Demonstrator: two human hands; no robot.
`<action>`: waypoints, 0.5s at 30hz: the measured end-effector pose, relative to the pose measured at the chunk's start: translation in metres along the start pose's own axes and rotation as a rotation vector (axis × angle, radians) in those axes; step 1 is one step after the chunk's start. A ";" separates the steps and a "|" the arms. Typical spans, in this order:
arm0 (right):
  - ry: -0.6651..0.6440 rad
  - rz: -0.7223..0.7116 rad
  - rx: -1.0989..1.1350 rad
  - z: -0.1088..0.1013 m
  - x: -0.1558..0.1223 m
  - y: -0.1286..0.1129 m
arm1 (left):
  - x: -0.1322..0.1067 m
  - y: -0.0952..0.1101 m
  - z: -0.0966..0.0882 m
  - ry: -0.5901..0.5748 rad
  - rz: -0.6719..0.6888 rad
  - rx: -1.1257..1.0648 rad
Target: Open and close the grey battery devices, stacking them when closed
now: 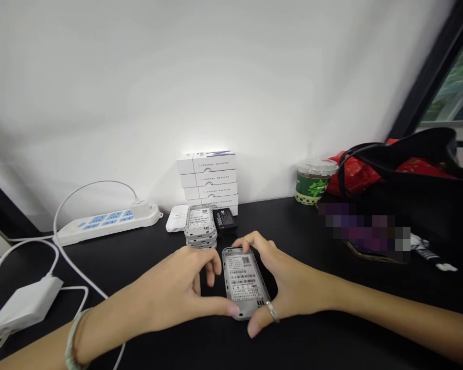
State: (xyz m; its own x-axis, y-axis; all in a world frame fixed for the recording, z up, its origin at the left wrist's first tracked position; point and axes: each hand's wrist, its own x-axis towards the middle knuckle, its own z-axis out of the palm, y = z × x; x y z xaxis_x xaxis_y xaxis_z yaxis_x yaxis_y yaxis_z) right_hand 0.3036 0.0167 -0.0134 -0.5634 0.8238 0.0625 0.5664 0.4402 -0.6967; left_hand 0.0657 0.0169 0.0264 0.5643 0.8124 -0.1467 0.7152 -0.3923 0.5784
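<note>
A grey device casing (245,277) with a printed label, barcodes and a QR code lies in front of me, label side up. My right hand (285,280) curves around its right side, fingers at the top edge and ringed thumb by the lower right corner. The tip of my left thumb touches the lower left of the casing; the other fingers of my left hand (177,288) are bent and apart from it. Behind stands a stack of similar grey casings (200,223). Beside that stack are a black battery (225,220) and several white covers (176,218).
White boxes (212,179) are stacked against the wall. A power strip (111,222), cables and a white charger (25,308) lie on the left. To the right are a lidded drink cup (313,182), a black bag (420,174) with red plastic, and a partly blurred object (370,231).
</note>
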 end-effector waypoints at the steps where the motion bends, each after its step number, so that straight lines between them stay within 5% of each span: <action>1: 0.029 -0.019 0.022 -0.001 0.003 0.001 | -0.001 0.002 0.001 0.035 0.005 0.026; 7: 0.413 0.144 0.223 -0.019 0.051 0.021 | 0.008 -0.002 0.014 0.106 0.094 0.170; 11: 0.346 0.310 0.371 -0.025 0.089 0.036 | 0.013 -0.010 0.020 0.116 0.151 0.232; 15: 0.254 0.411 0.556 -0.030 0.098 0.039 | 0.010 -0.010 0.015 0.116 0.217 0.168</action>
State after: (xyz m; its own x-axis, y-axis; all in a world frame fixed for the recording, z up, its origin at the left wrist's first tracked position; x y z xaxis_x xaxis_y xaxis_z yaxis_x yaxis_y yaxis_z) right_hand 0.2888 0.1250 -0.0137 -0.1763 0.9703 -0.1654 0.2749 -0.1128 -0.9548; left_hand 0.0707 0.0219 0.0072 0.6677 0.7416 0.0645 0.6465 -0.6207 0.4437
